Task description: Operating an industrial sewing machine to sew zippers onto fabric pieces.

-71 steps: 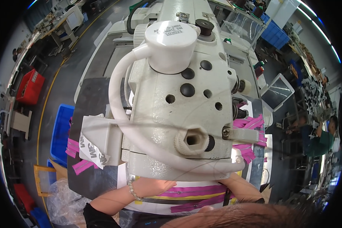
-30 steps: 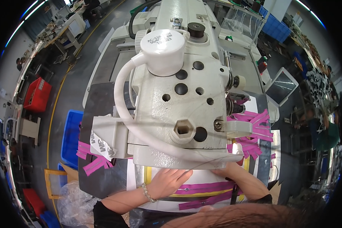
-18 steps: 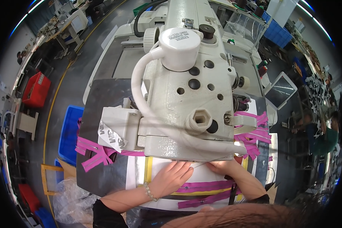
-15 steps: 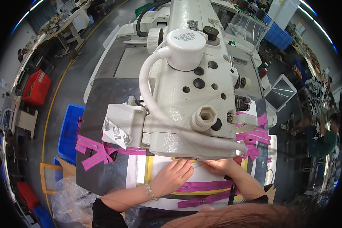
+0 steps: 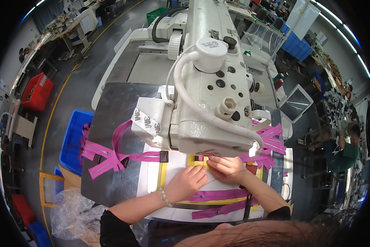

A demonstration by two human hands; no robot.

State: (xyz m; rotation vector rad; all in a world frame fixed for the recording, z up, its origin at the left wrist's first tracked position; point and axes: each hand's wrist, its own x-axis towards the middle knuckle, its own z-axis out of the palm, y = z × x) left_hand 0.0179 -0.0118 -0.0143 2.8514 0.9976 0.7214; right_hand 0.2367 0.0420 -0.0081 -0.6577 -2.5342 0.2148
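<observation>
From my end, both hands are on the white board [image 5: 176,164] at the near side of the bench [image 5: 111,181], right under the head of the sewing machine [image 5: 214,96]. Left hand [image 5: 186,181] has its fingers stretched out together, right hand [image 5: 228,168] has its fingers curled, both at the small yellow patch [image 5: 190,160]. Can't tell if either one's actually pinching anything. Two pink zippers [image 5: 218,195] lie nearer the wearer, and more pink strips are heaped left and right. The bench is dark and shiny, with a blue bin [image 5: 74,142] off its left edge and crumpled clear plastic [image 5: 72,216] near left. Farther left, there's a red bin [image 5: 37,91] beyond the yellow floor line [image 5: 53,113].
</observation>
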